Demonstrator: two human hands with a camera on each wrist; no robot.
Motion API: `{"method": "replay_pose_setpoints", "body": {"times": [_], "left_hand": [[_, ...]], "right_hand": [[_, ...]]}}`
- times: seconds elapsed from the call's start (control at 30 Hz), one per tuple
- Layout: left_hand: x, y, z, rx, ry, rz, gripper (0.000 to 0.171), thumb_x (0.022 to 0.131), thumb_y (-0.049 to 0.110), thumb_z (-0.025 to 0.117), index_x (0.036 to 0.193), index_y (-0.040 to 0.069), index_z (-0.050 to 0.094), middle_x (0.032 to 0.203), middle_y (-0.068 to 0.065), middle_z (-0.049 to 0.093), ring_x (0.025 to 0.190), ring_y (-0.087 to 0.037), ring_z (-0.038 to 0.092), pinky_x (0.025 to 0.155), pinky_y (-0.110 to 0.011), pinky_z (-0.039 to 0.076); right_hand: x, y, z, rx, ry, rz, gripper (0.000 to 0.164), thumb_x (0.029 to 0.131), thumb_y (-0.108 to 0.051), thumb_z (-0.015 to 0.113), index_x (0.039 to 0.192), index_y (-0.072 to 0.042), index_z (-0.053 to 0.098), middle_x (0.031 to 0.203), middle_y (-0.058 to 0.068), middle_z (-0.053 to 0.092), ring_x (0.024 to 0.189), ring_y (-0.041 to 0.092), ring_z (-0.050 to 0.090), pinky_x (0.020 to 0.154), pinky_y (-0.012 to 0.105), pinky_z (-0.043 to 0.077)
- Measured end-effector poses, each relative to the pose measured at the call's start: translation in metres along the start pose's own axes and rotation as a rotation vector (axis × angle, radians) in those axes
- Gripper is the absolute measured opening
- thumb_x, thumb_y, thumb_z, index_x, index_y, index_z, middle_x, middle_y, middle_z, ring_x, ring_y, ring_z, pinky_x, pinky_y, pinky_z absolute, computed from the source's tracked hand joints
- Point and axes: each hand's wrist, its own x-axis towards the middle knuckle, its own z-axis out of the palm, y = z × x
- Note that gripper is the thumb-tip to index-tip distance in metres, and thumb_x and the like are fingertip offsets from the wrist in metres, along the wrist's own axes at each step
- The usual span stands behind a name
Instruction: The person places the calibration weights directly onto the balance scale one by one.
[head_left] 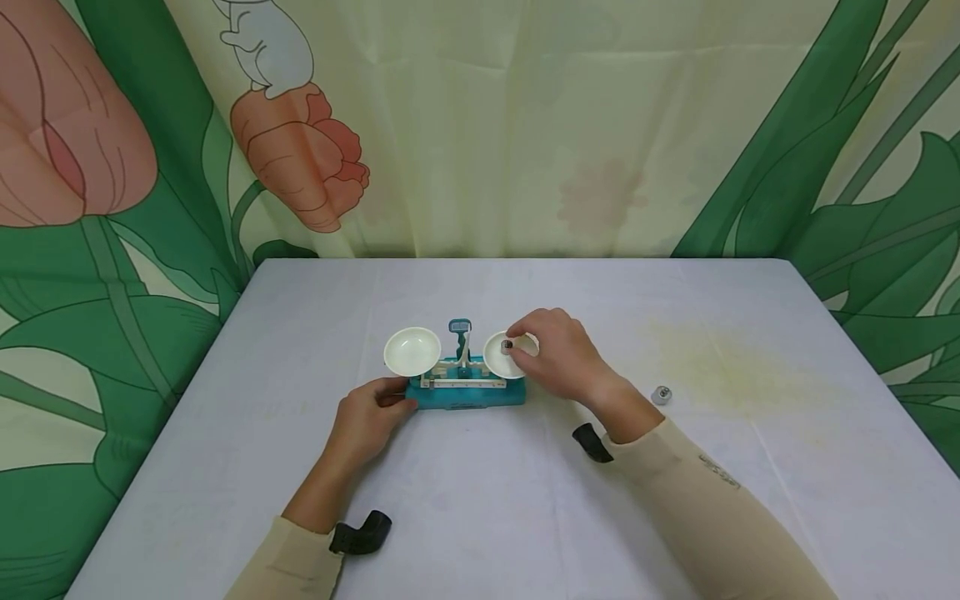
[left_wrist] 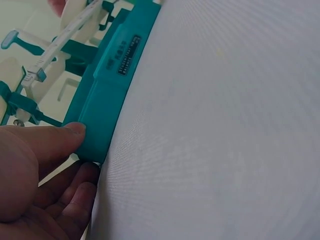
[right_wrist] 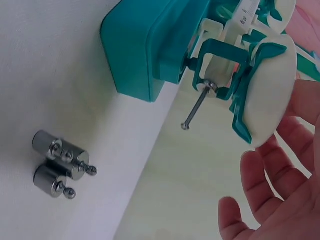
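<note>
A teal balance scale with two white pans stands on the table. My left hand grips the left end of its base; in the left wrist view the thumb lies on the base and the other fingers are bent at its end. At the right pan, my right hand pinches a small metal weight between thumb and forefinger. Whether that weight touches the pan I cannot tell. The left pan holds nothing. In the right wrist view the right hand's fingertips and the pinched weight are hidden behind the pan.
Metal weights with knobs stand close together on the table right of the scale; the right wrist view shows a short one among them. A white cloth covers the table. A patterned curtain hangs behind it.
</note>
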Motion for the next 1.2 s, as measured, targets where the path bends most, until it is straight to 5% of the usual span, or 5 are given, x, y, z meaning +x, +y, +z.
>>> {"method": "replay_pose_setpoints", "body": {"times": [0.43, 0.9, 1.2], "left_hand": [[-0.001, 0.000, -0.001, -0.006, -0.002, 0.010, 0.043, 0.091, 0.017, 0.073, 0.129, -0.001, 0.064, 0.119, -0.016, 0.069, 0.109, -0.030, 0.067, 0.094, -0.046, 0.053], [0.000, 0.000, -0.003, -0.012, -0.010, 0.018, 0.043, 0.091, 0.017, 0.072, 0.130, -0.002, 0.064, 0.120, -0.016, 0.069, 0.110, -0.030, 0.066, 0.094, -0.045, 0.053], [-0.001, 0.001, -0.003, -0.010, -0.011, 0.013, 0.043, 0.091, 0.016, 0.073, 0.129, -0.001, 0.064, 0.119, -0.016, 0.069, 0.110, -0.031, 0.067, 0.093, -0.046, 0.053]], "right_hand": [[-0.024, 0.029, -0.017, 0.099, 0.088, 0.030, 0.020, 0.094, -0.009, 0.066, 0.111, -0.002, 0.069, 0.108, 0.008, 0.069, 0.097, 0.029, 0.061, 0.082, 0.044, 0.051], [-0.042, 0.062, -0.013, 0.070, -0.155, 0.267, 0.026, 0.093, -0.015, 0.064, 0.116, -0.004, 0.068, 0.107, 0.008, 0.066, 0.097, 0.027, 0.058, 0.083, 0.042, 0.050], [-0.043, 0.074, -0.003, 0.049, -0.185, 0.237, 0.020, 0.090, -0.011, 0.061, 0.108, -0.005, 0.069, 0.098, 0.005, 0.067, 0.089, 0.024, 0.058, 0.080, 0.040, 0.050]]}}
